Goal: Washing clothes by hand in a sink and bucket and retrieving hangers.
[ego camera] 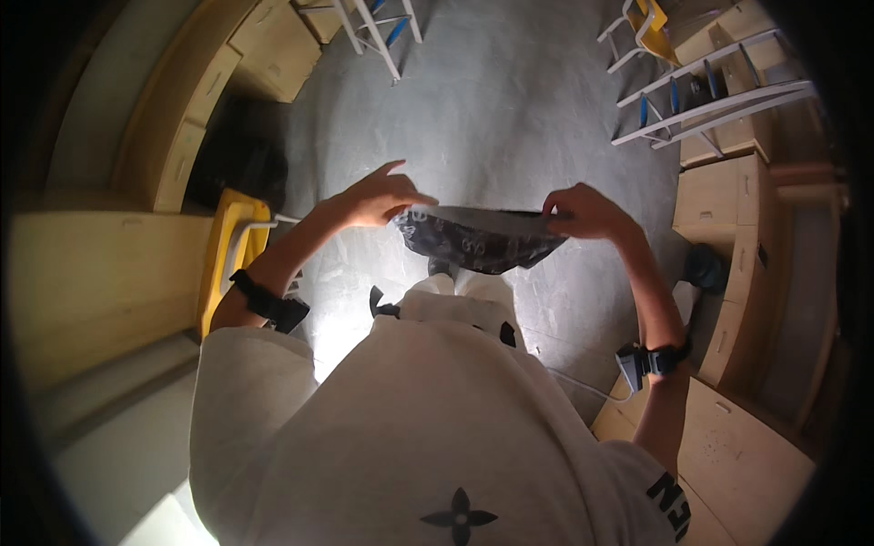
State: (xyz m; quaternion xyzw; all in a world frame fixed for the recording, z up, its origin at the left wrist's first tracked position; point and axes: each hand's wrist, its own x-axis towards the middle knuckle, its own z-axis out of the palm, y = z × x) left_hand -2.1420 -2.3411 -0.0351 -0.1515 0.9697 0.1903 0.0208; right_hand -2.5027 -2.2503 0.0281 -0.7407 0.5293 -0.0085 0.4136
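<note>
A thin dark piece of plastic or cloth (478, 242) with pale printing is stretched between my hands, well above the floor. My left hand (382, 196) pinches its left end between thumb and fingers, one finger pointing away. At the other end, my right hand (587, 210) grips the upper corner with bent fingers. The upper edge runs nearly straight from hand to hand, while the lower part sags in a curve. Whether it is a bag or a single sheet, I cannot tell. Below it, my shoes are mostly hidden.
Wooden cabinets line the left and right (713, 198). A yellow chair (232, 259) stands close by my left arm. Ahead on the grey floor (478, 116) are a white-legged stand (372, 34), a ladder-like metal frame (710, 95) and another yellow chair (652, 34). A cable (590, 388) hangs near my right forearm.
</note>
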